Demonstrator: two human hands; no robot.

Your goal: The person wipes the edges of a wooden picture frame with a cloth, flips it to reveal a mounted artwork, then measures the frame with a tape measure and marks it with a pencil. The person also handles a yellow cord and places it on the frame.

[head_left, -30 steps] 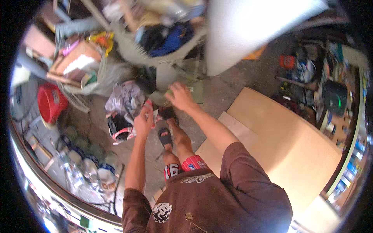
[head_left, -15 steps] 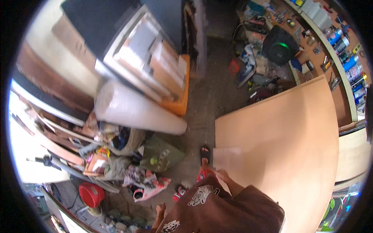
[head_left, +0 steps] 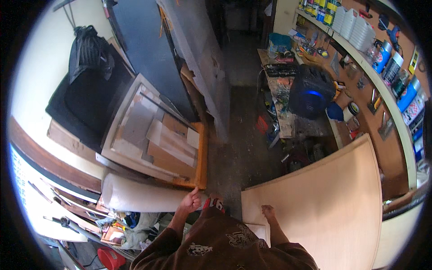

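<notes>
My left hand [head_left: 191, 202] hangs in front of my body with its fingers loosely curled and nothing visible in them. Just beyond it lie the end of a white bubble-wrap roll [head_left: 144, 194] and the corner of an orange-edged wooden frame [head_left: 201, 157]. My right hand [head_left: 268, 211], curled as well and holding nothing that I can see, is over the large pale wooden panel [head_left: 319, 198] on my right. Whether it touches the panel, I cannot tell. Beside my right forearm shows a smaller pale sheet [head_left: 257, 229].
A dark passage floor [head_left: 229, 157] runs ahead. On its right, a cluttered workbench [head_left: 285, 128] carries a black speaker [head_left: 310, 92]; spray cans [head_left: 407, 94] line a shelf. Framed panels [head_left: 135, 121] and a blue-grey board [head_left: 148, 49] lean left. A red bucket [head_left: 110, 258] stands lower left.
The view has swung up and forward along the passage. Both my hands have come up in front of my body. The speaker's light has turned from green to blue.
</notes>
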